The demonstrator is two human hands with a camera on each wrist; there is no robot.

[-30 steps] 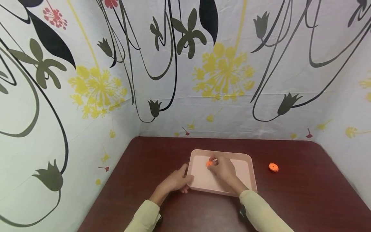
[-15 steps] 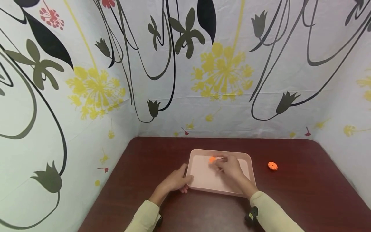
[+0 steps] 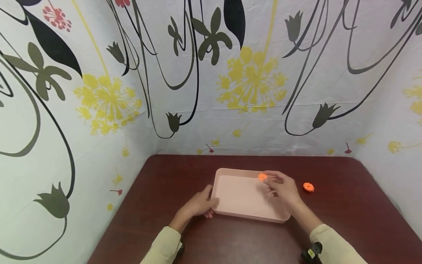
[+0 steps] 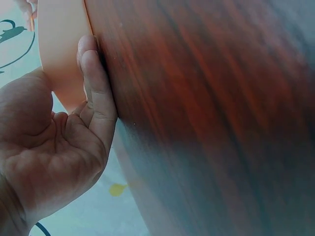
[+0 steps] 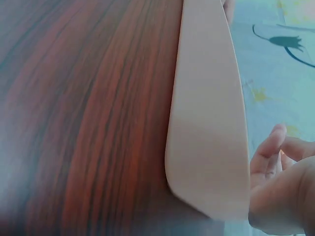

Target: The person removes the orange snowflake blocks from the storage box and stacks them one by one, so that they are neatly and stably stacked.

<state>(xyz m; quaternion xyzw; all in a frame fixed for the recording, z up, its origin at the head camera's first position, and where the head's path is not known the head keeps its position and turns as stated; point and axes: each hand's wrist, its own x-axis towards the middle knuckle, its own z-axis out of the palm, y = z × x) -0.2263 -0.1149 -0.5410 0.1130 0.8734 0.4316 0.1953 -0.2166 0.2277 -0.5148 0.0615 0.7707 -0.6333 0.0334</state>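
Observation:
A shallow pale pink tray [image 3: 237, 196] lies on the table. My left hand [image 3: 194, 204] grips its left edge, the thumb over the rim and the fingers outside; the left wrist view shows those fingers against the tray wall [image 4: 61, 44]. Over the tray's right part, my right hand [image 3: 284, 189] pinches a small round orange disc [image 3: 262, 177] with a notched-looking edge between thumb and fingers. In the right wrist view that hand [image 5: 283, 184] appears beyond the tray's side [image 5: 209, 108], the disc mostly hidden. A second orange disc [image 3: 308, 187] with small dark spots rests right of the tray.
The dark red-brown table [image 3: 230, 242] has rounded back corners. Floral-printed white cloth [image 3: 211, 84] stands behind it and along both sides. A dark device [image 3: 311, 252] sits at the right wrist, below the sleeve cuff.
My right hand has moved rightward across the tray, carrying the pinched orange disc from the tray's middle to its right part. The left hand keeps its grip on the tray edge.

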